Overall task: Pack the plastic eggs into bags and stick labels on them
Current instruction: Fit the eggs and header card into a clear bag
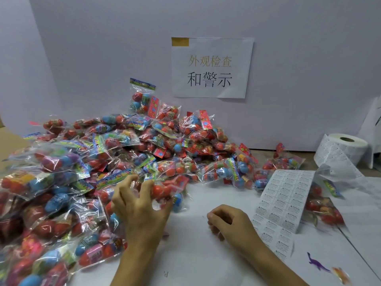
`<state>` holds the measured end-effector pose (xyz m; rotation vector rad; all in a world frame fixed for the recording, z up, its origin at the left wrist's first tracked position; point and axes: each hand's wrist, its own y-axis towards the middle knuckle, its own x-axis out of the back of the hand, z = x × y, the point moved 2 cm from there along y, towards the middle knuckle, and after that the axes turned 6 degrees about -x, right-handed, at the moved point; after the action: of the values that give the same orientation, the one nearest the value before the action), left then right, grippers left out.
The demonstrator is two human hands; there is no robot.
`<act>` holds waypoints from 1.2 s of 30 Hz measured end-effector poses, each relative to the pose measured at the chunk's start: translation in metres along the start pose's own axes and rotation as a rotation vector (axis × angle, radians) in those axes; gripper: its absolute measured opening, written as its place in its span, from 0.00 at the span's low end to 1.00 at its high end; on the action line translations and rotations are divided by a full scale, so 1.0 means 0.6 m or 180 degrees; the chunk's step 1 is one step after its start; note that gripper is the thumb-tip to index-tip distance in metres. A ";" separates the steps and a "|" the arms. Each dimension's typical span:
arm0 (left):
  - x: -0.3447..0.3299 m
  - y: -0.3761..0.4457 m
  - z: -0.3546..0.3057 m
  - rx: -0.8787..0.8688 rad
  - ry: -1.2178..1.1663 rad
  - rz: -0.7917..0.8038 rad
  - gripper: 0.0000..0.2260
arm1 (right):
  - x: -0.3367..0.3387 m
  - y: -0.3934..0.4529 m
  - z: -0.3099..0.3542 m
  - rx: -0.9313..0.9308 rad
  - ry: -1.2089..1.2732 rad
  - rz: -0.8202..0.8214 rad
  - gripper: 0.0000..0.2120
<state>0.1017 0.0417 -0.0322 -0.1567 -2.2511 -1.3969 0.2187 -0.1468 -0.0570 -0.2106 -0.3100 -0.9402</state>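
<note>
A big heap of clear bags (99,162) filled with red, blue and purple plastic eggs covers the left and middle of the white table. My left hand (140,205) grips one bag of red eggs (167,190) at the heap's near edge, fingers curled round it. My right hand (228,221) hovers over the table to the right with fingers loosely curled; whether it pinches a small label I cannot tell. A sheet of white warning labels (282,199) lies just right of that hand. Another egg bag (323,205) lies partly under the sheet.
A roll of label paper (346,147) stands at the back right, its strip trailing onto the table. A purple toy dinosaur (315,265) and an orange toy (340,275) lie at the near right. A printed sign (212,67) hangs on the white back board.
</note>
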 end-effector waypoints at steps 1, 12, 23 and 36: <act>0.002 0.001 -0.003 -0.0177 -0.0166 -0.0115 0.26 | 0.000 0.000 0.000 -0.0001 0.0018 -0.0003 0.07; -0.015 -0.023 -0.052 0.1465 -0.3614 0.1657 0.23 | 0.010 -0.004 0.019 -0.0009 0.0893 -0.0176 0.09; -0.021 -0.020 -0.056 0.1998 -0.4452 0.1775 0.21 | 0.023 -0.023 0.046 0.0336 0.1233 0.0127 0.18; -0.013 -0.028 -0.058 0.1463 -0.4036 0.2646 0.25 | 0.025 -0.023 0.044 -0.0074 0.1191 0.0440 0.14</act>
<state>0.1147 0.0048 -0.0372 -1.9732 -2.6801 -0.2210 0.2110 -0.1581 -0.0264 -0.0730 0.0599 -0.8270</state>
